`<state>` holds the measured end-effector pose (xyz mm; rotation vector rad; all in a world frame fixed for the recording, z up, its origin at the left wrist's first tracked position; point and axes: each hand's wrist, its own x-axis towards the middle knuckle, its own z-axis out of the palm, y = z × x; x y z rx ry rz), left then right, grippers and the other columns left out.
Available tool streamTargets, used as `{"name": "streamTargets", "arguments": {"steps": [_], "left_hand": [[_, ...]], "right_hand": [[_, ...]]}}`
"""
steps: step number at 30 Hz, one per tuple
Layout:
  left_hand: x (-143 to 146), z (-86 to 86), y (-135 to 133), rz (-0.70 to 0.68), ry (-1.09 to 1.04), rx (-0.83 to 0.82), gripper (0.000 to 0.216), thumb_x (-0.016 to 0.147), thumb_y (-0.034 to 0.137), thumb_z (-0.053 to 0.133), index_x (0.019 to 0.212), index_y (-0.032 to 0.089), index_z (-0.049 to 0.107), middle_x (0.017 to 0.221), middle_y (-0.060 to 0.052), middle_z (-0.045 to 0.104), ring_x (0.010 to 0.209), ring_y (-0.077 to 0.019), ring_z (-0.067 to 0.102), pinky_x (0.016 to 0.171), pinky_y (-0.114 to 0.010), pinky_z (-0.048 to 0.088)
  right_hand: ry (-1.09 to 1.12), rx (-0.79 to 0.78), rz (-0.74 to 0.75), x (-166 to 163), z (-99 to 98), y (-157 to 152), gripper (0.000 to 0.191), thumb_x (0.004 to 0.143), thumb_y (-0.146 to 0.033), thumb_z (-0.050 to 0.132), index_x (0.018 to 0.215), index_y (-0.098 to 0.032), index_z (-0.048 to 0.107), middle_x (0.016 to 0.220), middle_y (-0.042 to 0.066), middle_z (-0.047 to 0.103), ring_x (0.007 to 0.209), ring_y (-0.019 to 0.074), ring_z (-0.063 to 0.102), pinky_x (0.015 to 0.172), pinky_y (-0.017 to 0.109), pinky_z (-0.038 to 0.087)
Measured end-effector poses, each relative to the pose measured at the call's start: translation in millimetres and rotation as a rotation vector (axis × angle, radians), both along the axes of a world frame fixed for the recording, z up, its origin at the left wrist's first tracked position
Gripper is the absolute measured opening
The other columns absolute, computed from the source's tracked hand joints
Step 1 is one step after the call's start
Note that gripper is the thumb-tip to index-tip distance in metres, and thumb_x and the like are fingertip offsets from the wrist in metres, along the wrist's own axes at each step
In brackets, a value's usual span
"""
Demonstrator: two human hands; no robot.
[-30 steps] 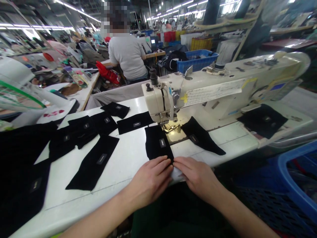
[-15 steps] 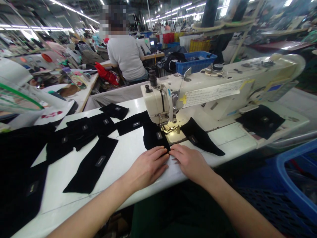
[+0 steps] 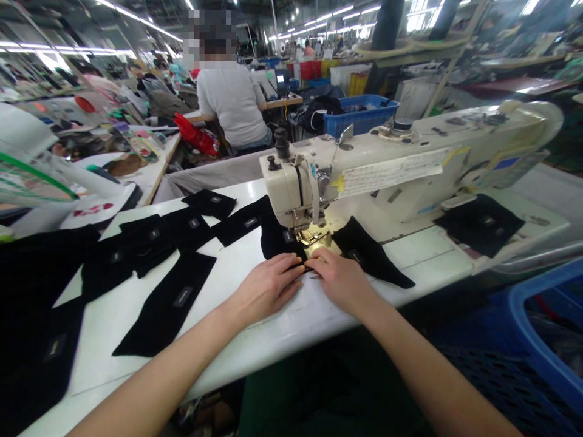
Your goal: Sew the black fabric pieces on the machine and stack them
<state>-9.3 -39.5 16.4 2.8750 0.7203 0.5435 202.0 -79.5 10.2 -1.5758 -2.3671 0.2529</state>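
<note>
A black fabric piece with a small label (image 3: pixel 276 233) lies on the sewing machine bed, just left of the presser foot (image 3: pixel 315 238). My left hand (image 3: pixel 268 285) pinches its near edge, palm down, fingers together. Opposite it, my right hand (image 3: pixel 341 279) closes thumb and fingers on the same edge, the fingertips of both hands nearly meeting. Small pointed tips poke out under my right hand; what they belong to is hidden. Another labelled black piece (image 3: pixel 371 255) rests to the right of the needle area, close to my right hand.
Several labelled black pieces (image 3: pixel 166 306) spread over the white table (image 3: pixel 218 285) at left. The sewing machine (image 3: pixel 364 170) spans the back and right. A dark folded piece (image 3: pixel 483 224) lies at far right, above a blue basket (image 3: pixel 519 303). A person (image 3: pixel 232 103) sits ahead.
Both hands have moved slightly away from me and to the left, carrying the near edge of the black fabric piece closer to the presser foot.
</note>
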Motion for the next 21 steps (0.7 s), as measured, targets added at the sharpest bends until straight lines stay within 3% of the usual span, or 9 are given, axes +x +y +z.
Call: {"name": "streamTargets", "arguments": {"steps": [10, 21], "left_hand": [[-1, -0.1, 24, 0.008, -0.006, -0.007, 0.027, 0.099, 0.026, 0.051, 0.116, 0.015, 0.069, 0.122, -0.015, 0.065, 0.117, -0.0269, 0.062, 0.097, -0.044, 0.058], [-2, 1.4, 46, 0.059, 0.013, -0.014, 0.027, 0.099, 0.026, 0.051, 0.114, 0.015, 0.071, 0.121, -0.015, 0.065, 0.115, -0.0268, 0.063, 0.097, -0.044, 0.057]], "right_hand": [[-0.023, 0.01, -0.043, -6, 3.0, 14, 0.031, 0.102, -0.017, 0.043, 0.124, -0.022, 0.064, 0.123, 0.007, 0.063, 0.092, 0.0191, 0.064, 0.069, 0.028, 0.05], [-0.05, 0.004, -0.066, -6, 2.0, 4, 0.032, 0.102, -0.016, 0.042, 0.124, -0.022, 0.064, 0.123, 0.007, 0.062, 0.089, 0.0178, 0.064, 0.065, 0.026, 0.048]]}}
